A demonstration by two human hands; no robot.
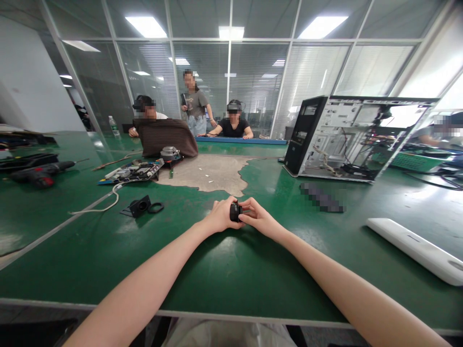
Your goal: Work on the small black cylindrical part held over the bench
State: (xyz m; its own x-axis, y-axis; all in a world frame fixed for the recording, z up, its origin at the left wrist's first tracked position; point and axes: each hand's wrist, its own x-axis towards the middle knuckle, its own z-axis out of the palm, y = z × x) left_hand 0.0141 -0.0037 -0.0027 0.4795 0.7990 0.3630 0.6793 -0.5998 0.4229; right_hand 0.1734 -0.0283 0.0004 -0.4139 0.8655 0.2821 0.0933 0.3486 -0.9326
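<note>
A small black cylindrical part [235, 212], much like a camera lens, is held between my two hands just above or on the green table [202, 270]. My left hand [219, 215] is wrapped around its left side. From the right, the fingers of my right hand [255, 214] pinch its edge, thumb toward me. The palm side of the part is hidden by my fingers. To the left, a black square housing with a round opening [140, 206] lies on the table. A thin black ring [156, 207] rests beside it.
An open computer case [347, 140] stands at right behind a blurred dark object [321, 197] and a long white panel [415, 248]. Left are a circuit board [132, 172], a cable [115, 195] and a power drill [43, 174]. Several people are beyond; a brown cloth-like cover [164, 136] stands far left.
</note>
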